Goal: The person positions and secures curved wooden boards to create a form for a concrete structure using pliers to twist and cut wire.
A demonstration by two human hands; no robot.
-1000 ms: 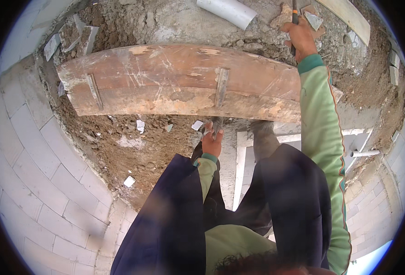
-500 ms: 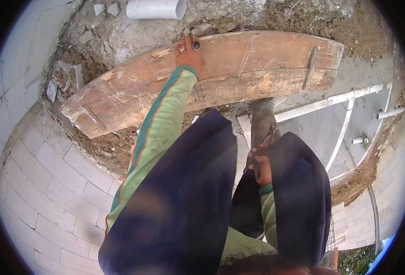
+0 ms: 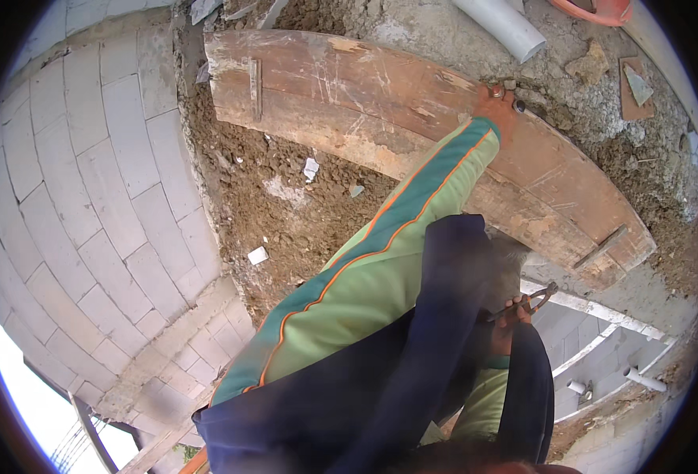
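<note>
A long wooden panel (image 3: pixel 349 95), curved in this view and made of planks with short cleats across it, lies across the upper part of the scene. My left hand (image 3: pixel 502 110) grips its far edge, fingers bent over it; a dark round ring and a second ring show. Lower down, near my knee, my right hand (image 3: pixel 505 325) is closed around a pair of dark metal pincers (image 3: pixel 541 297). The jaws point up and right, toward the panel's near edge and apart from it. Dark cloth partly hides the right hand and forearm.
Loose soil (image 3: pixel 285 213) with rubble lies below the panel, beside a pale block wall (image 3: pixel 104 174). A grey pipe (image 3: pixel 507 30) and a reddish rounded object (image 3: pixel 594 9) are beyond it. At right is a white-edged recess (image 3: pixel 594 347) with pipe stubs (image 3: pixel 645 380).
The view has swung left, so the panel and block wall appear shifted and turned. My left hand stays on the panel's far edge. The pincers in my right hand now show more plainly.
</note>
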